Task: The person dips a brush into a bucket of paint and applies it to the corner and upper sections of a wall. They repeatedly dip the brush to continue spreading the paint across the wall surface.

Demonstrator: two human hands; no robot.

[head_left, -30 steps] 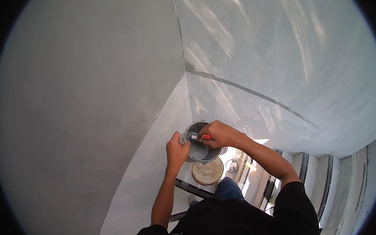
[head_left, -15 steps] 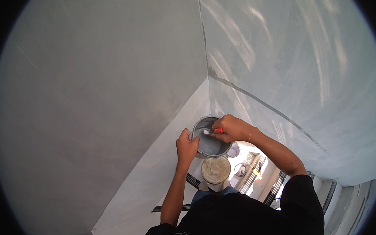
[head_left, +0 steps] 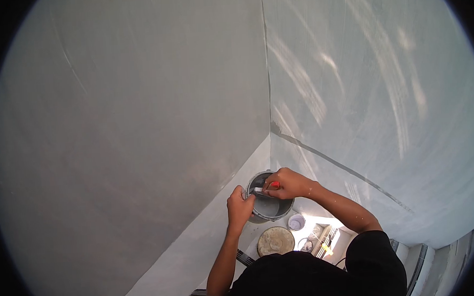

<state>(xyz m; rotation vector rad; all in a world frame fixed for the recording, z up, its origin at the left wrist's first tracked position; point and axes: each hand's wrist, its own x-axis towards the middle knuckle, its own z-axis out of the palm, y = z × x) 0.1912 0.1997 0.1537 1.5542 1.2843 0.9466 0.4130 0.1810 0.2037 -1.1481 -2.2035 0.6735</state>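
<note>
A dark bucket with grey paint inside hangs in front of me, close to the corner of two walls. My left hand is closed on its left rim, thumb over the edge. My right hand grips a paintbrush with a red handle and a white part near the fingers. The brush reaches into the bucket by its inner left side; its bristles are mostly hidden. Small pale specks dot my right forearm.
Below stands a round bucket with a stained beige top, a small pale purple tub beside it. Stairs with dark-striped edges run along the lower right. Grey walls meet ahead; a dark wet-looking band slants down the right wall.
The view has tilted up, so the bucket and both hands sit lower in the picture. Both grips stay the same, with the brush still inside the bucket.
</note>
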